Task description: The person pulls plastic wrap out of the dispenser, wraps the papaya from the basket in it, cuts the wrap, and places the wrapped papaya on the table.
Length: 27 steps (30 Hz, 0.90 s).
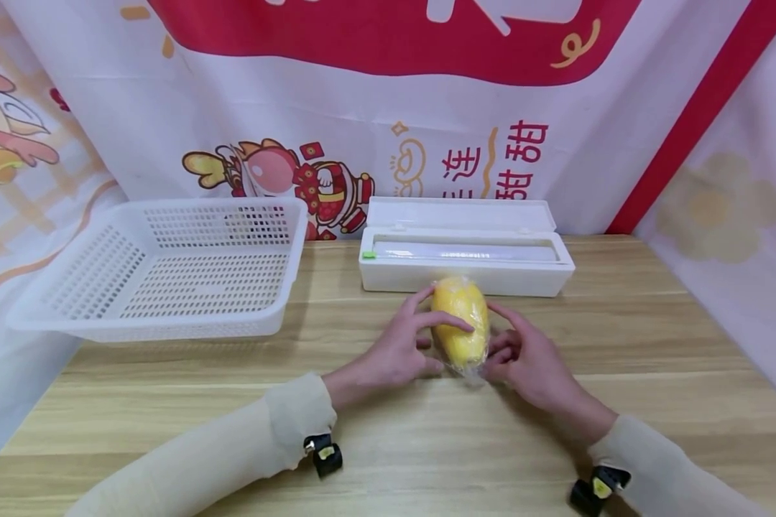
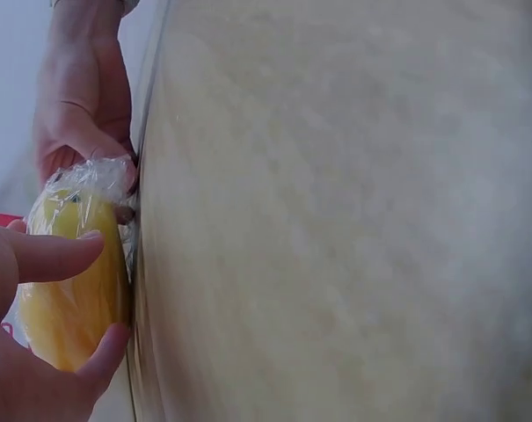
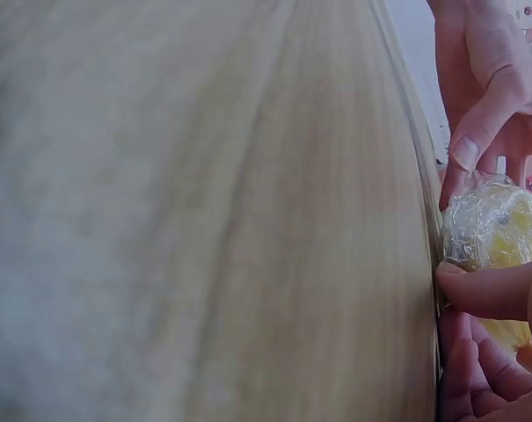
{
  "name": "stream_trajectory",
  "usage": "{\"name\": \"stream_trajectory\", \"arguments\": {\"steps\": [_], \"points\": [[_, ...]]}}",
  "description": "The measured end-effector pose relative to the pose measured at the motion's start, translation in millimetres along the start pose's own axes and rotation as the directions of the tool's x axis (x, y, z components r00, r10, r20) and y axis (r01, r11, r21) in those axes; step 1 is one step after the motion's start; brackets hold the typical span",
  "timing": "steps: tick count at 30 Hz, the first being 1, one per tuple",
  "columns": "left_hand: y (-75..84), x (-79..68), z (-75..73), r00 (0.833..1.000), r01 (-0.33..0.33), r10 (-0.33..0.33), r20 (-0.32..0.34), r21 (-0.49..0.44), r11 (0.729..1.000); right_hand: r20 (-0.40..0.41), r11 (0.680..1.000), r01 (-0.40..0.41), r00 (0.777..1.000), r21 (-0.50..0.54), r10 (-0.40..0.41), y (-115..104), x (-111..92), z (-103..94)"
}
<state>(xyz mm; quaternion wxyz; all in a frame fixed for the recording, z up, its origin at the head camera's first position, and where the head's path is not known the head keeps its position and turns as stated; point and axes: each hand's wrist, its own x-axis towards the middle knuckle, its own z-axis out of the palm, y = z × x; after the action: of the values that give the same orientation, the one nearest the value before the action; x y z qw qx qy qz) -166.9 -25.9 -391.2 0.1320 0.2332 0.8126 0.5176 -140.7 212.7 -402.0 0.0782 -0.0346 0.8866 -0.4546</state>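
A yellow oval fruit (image 1: 460, 316), wrapped in clear cling film, rests on the wooden table in front of the film box. My left hand (image 1: 401, 350) holds it from the left, one finger lying across its top and the thumb low by its near end. From the right, my right hand (image 1: 538, 368) pinches the crumpled cling film (image 1: 470, 375) at the near end, its index finger reaching along the fruit's side. In the right wrist view the thumb (image 3: 490, 288) presses on the gathered film, with the other fingers curled below. The fruit's underside is hidden.
Just behind the fruit stands a white cling film box (image 1: 465, 278), lid raised, with a film roll (image 1: 440, 250) and a green tab inside. A white perforated basket (image 1: 181, 327) is at the left. A printed cloth (image 1: 362, 100) hangs behind the table (image 1: 427, 459).
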Motion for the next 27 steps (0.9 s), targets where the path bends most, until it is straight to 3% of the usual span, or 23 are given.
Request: {"name": "stream_trajectory", "arguments": {"steps": [10,21,27], "points": [[-1.6,2.0,5.4,0.999,0.020,-0.021,-0.049,-0.022,1.000,-0.001,0.997,0.039,0.999,-0.061,-0.039,-7.3,0.5,5.6],[-4.1,4.6,7.5,0.996,-0.003,0.003,-0.091,0.006,1.000,-0.029,0.998,0.049,0.998,-0.026,-0.050,-6.3,-2.2,5.7],[-2.5,5.4,7.3,0.994,0.014,-0.017,-0.110,-0.024,1.000,-0.104,0.987,0.153,0.983,0.042,-0.148,-4.4,-6.2,8.3]]}}
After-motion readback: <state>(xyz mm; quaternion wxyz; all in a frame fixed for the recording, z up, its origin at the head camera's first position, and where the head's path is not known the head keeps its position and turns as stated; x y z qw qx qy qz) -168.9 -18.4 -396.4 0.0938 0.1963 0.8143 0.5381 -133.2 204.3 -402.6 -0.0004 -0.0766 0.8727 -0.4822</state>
